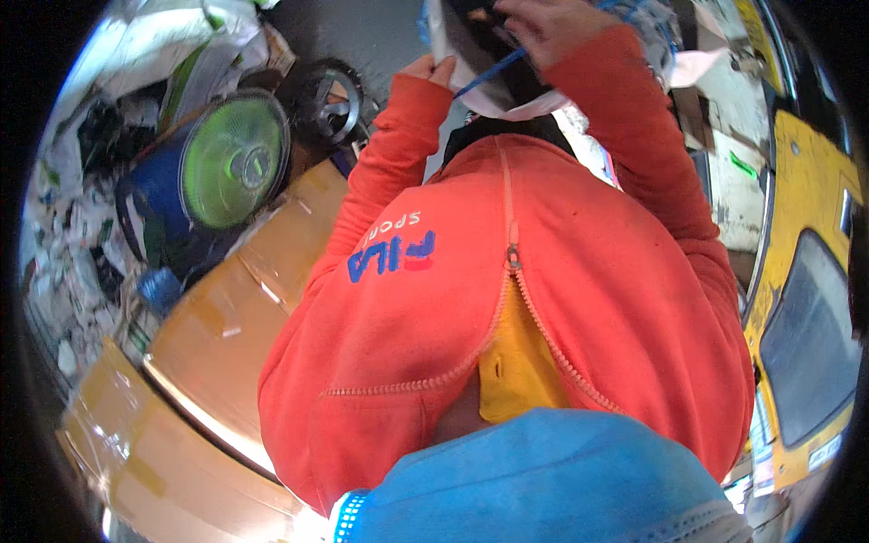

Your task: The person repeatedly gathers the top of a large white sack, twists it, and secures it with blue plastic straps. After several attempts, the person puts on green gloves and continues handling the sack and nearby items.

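At the top of the head view, a white bag (525, 110) with a dark inside hangs in front of my body. My left hand (429, 70) is closed on its left rim, thumb and fingers pinching the edge. Across the mouth of the bag runs a narrow blue strip (493, 74), ending beside my right hand. My right hand (554, 34) is over the opening, fingers bent and somewhat apart, with nothing visible in them. The frame's top edge cuts off part of the bag.
A fan (233, 161) with green blades stands at the left, near a small black wheel (328, 104). Taped cardboard boxes (244, 299) lie below it. Mixed plastic scraps (81, 244) pile up at far left. A yellow panel with a dark window (810, 317) stands at right.
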`<move>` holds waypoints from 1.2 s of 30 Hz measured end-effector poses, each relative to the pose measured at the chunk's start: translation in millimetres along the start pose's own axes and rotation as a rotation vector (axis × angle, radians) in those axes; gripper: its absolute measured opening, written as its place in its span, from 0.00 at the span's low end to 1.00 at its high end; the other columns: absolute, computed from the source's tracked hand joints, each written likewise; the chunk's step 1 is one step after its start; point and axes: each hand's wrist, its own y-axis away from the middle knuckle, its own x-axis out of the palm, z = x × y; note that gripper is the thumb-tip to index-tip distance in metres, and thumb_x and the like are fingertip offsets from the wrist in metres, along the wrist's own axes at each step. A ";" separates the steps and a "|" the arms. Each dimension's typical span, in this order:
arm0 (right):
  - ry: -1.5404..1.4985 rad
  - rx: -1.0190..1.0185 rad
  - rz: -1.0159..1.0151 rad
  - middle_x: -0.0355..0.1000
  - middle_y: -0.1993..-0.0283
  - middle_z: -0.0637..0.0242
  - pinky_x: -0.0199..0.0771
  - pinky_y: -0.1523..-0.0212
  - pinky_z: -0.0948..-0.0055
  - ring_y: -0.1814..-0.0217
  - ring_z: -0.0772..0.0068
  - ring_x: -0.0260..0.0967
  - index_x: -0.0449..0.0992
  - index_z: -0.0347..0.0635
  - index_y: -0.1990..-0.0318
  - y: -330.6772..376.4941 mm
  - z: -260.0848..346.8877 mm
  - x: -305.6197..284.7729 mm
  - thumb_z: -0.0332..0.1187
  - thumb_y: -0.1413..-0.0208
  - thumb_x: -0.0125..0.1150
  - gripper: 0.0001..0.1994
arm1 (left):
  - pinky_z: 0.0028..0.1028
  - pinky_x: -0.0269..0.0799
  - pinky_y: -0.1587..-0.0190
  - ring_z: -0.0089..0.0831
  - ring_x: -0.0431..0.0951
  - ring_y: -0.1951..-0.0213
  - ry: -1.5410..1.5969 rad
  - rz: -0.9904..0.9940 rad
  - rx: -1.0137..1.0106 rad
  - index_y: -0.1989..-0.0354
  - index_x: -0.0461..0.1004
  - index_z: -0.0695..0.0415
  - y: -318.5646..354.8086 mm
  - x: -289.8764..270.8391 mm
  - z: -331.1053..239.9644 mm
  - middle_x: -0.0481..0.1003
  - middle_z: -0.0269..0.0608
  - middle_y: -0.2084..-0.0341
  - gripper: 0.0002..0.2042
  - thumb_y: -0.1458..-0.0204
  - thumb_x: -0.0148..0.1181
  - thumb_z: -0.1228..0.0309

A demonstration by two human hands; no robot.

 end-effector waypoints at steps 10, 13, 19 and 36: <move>-0.481 1.056 -1.177 0.68 0.74 0.68 0.62 0.73 0.79 0.74 0.77 0.64 0.70 0.38 0.58 302.4 -229.9 36.9 0.33 0.49 0.55 0.12 | 0.35 0.66 0.76 0.42 0.71 0.77 -0.635 0.166 0.493 0.58 0.72 0.55 -25.0 -22.7 43.3 0.67 0.45 0.79 0.22 0.68 0.59 0.78; -0.478 1.631 -1.149 0.71 0.69 0.61 0.66 0.66 0.74 0.68 0.70 0.68 0.69 0.38 0.53 412.6 -336.8 85.8 0.37 0.51 0.56 0.18 | 0.35 0.67 0.76 0.43 0.71 0.76 -0.991 0.142 0.751 0.56 0.70 0.56 -24.7 -31.2 44.8 0.67 0.45 0.78 0.23 0.68 0.58 0.79; -0.298 1.599 -1.031 0.70 0.74 0.66 0.66 0.73 0.69 0.75 0.71 0.66 0.72 0.40 0.58 495.3 -518.4 156.9 0.37 0.52 0.59 0.15 | 0.30 0.67 0.72 0.36 0.72 0.72 -0.242 0.061 -0.120 0.56 0.70 0.59 -17.9 -30.7 27.5 0.70 0.42 0.73 0.15 0.56 0.56 0.75; -0.816 1.315 -1.537 0.67 0.62 0.60 0.64 0.66 0.72 0.65 0.70 0.64 0.68 0.40 0.55 440.3 -548.2 113.1 0.29 0.49 0.51 0.13 | 0.23 0.63 0.74 0.21 0.68 0.76 -0.048 -0.108 -0.169 0.65 0.72 0.63 -1.9 -9.4 5.5 0.72 0.34 0.76 0.14 0.48 0.52 0.63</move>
